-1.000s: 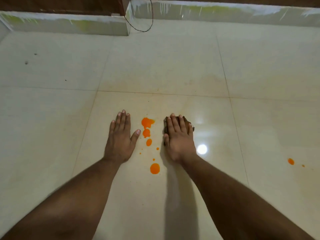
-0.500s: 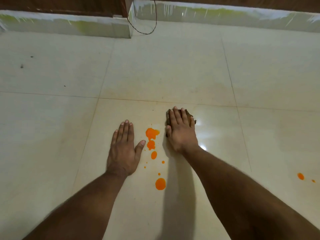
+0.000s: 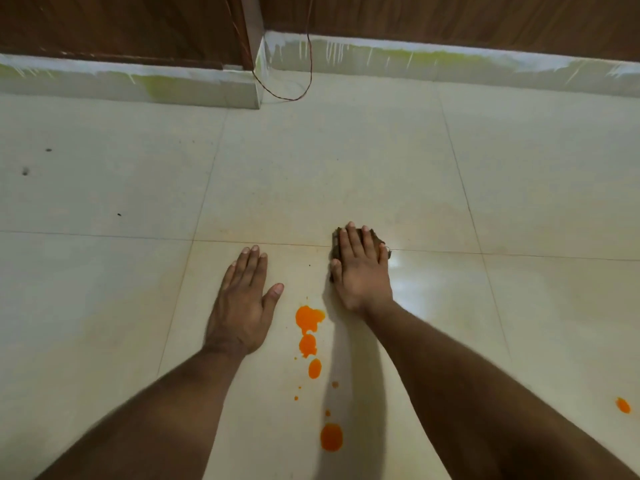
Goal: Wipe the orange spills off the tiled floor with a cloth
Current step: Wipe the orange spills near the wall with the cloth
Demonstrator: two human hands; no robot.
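A small brown cloth is pressed flat to the tiled floor under the straight fingers of the right hand, beyond the orange spills. The left hand is laid open, holding nothing. Soft, light fabric is best controlled by palm pressure.

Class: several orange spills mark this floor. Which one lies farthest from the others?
The small orange spot at the far right edge, alone beyond the right forearm; the other spills run in a line between the two arms.
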